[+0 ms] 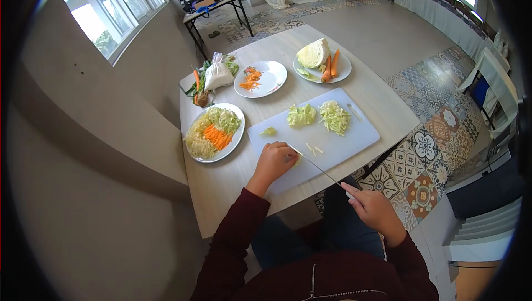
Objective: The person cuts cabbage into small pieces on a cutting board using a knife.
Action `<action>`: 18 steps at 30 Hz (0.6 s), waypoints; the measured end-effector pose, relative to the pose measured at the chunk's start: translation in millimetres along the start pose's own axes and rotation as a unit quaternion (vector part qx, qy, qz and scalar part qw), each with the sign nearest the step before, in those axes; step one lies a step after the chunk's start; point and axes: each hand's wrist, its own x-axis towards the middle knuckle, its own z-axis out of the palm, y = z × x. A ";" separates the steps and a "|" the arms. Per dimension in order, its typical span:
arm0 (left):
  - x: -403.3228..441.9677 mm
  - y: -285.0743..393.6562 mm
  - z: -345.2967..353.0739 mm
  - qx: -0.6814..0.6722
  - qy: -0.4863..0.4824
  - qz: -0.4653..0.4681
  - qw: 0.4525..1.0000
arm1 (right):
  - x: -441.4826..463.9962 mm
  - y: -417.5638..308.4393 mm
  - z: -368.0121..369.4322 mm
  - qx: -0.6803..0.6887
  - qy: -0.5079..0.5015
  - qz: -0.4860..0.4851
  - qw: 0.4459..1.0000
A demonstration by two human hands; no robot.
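In the head view, my right hand [372,208] is closed around the handle of a knife [317,167], whose thin blade points up and left over the white cutting board [359,132]. My left hand [272,163] has its fingers curled down on the board beside the blade tip. Under them shows a bit of pale cabbage [299,158], mostly hidden. Farther up the board sit a pile of shredded cabbage [335,118], a chunk of cut cabbage [301,115] and a small leaf piece [269,131]. A few thin strips [315,149] lie near the blade.
Left of the board, a plate [237,145] holds shredded cabbage and carrot. Behind are a plate [274,79] with orange carrot bits and one [344,75] with a cabbage wedge [314,53] and carrots [331,66]. A white bag [218,75] rests among vegetables near the wall.
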 end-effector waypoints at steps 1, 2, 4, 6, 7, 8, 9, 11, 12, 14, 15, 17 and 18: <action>0.3 1.4 -1.0 0.005 -0.001 0.000 1.000 | 0.8 0.2 2.5 -0.014 0.003 0.000 1.000; 0.7 3.1 -2.1 0.010 -0.001 0.000 1.000 | 0.9 0.8 5.9 -0.027 0.005 -0.001 1.000; 0.3 4.1 -1.8 0.017 0.001 0.002 1.000 | 0.0 0.5 10.1 -0.044 0.005 0.003 0.999; -0.7 3.9 -1.3 0.024 0.007 0.007 1.000 | -0.5 -1.3 12.9 -0.050 0.003 0.011 0.999; -1.0 3.6 -1.2 0.025 0.007 0.006 1.000 | -0.6 -2.4 13.8 -0.052 -0.003 0.019 0.998; -0.9 3.0 -0.9 0.025 0.008 0.007 1.000 | -0.9 -3.4 14.5 -0.054 -0.009 0.027 0.998; -0.5 2.5 -0.3 0.025 0.008 0.007 1.000 | -1.5 -3.8 14.8 -0.056 -0.014 0.035 0.998; -0.6 -0.4 2.2 0.016 0.008 0.005 1.000 | -2.4 -0.9 19.4 -0.035 -0.018 0.033 0.999; -0.2 0.1 1.9 0.011 0.008 0.003 1.000 | -2.6 0.1 21.0 -0.024 -0.020 0.032 0.999; 0.2 1.6 -0.2 0.013 0.004 0.001 1.000 | -2.6 -4.5 14.3 0.012 -0.034 0.029 0.999; 0.4 2.5 -1.2 0.013 0.002 0.000 1.000 | -2.8 -8.4 8.9 0.031 -0.042 0.027 0.998; 0.5 -0.3 0.6 0.004 0.001 -0.004 1.000 | -4.0 -20.8 -8.8 0.033 -0.062 0.052 0.996; 0.3 -0.7 1.1 -0.001 0.000 -0.006 1.000 | -3.8 -24.9 -14.1 0.035 -0.072 0.065 0.995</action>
